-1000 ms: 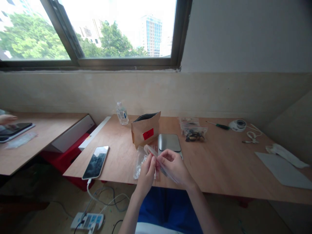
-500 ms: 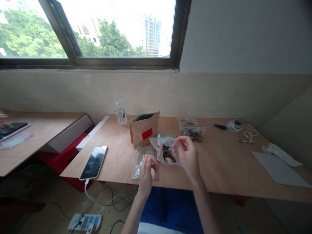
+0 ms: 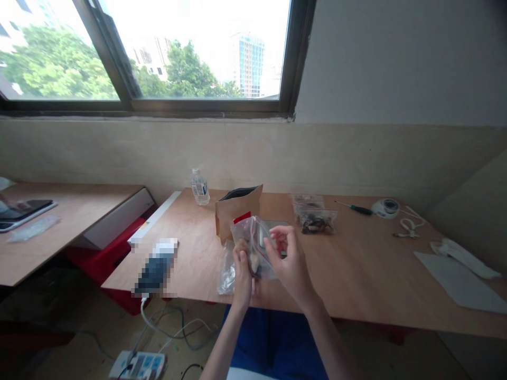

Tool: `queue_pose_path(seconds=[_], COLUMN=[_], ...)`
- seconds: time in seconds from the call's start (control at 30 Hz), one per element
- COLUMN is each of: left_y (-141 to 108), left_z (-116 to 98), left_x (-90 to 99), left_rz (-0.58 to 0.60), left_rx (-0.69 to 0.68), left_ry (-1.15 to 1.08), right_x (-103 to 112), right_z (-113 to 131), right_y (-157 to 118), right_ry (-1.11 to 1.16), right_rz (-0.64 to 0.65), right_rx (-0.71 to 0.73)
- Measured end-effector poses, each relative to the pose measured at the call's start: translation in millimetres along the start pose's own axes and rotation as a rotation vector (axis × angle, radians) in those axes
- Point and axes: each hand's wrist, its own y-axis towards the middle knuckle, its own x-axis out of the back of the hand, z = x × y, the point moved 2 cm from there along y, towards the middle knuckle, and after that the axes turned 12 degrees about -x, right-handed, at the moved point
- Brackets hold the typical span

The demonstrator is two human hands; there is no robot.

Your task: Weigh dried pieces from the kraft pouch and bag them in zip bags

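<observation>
My left hand is closed on the lower left side of a clear zip bag with a red seal line. Brown and pale pieces lie inside the bag; their kind is unclear. At the bag's right edge is my right hand, its fingers curled with a gap between thumb and forefinger. Beneath my left hand, another clear plastic bag rests on the table. Behind the hands stands an open brown paper pouch with a red label. A flat, pale-rimmed rectangular item is partly hidden behind the zip bag.
Filled zip bags, a screwdriver, a white dome camera and a pale sheet lie rightward. On the left are a bottle and a charging phone. A power strip sits on the floor.
The zip bag has moved left and tilted. My left hand has gone from the lower plastic bag to gripping the zip bag, while the right hand's fingers have loosened at its edge.
</observation>
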Motion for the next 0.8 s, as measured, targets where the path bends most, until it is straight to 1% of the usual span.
queue_pose_path(seconds=[0.07, 0.13, 0.23, 0.3, 0.37, 0.43, 0.5, 0.57, 0.7, 0.8], left_y=[9, 18, 29, 35, 40, 42, 43, 43, 43, 44], left_z=[3, 6, 11, 15, 21, 30, 39, 47, 50, 46], left_x=[7.7, 13.6, 18.6, 20.0, 20.2, 19.8, 19.1, 18.3, 17.7, 17.6], left_rz=[-0.027, -0.01, 0.028, 0.047, 0.059, 0.064, 0.078, 0.105, 0.139, 0.142], left_rx=[-0.026, -0.057, -0.125, -0.143, -0.13, -0.092, -0.042, -0.017, -0.035, -0.045], left_ry=[0.017, 0.034, 0.048, 0.055, 0.051, 0.03, 0.003, -0.025, -0.054, -0.048], right_x=[-4, -9, -19, -25, -33, -41, -50, -58, -66, -67], right_z=[3, 0, -15, -27, -38, -48, -60, -71, -92, -101], right_y=[-3, -2, 8, 18, 27, 33, 37, 39, 42, 47], right_ry=[0.008, 0.011, -0.003, -0.033, -0.06, -0.061, -0.024, 0.042, 0.154, 0.199], right_rz=[0.104, 0.161, 0.158, 0.164, 0.226, 0.33, 0.437, 0.5, 0.542, 0.522], right_rx=[0.012, 0.018, -0.012, -0.041, -0.059, -0.076, -0.108, -0.149, -0.264, -0.321])
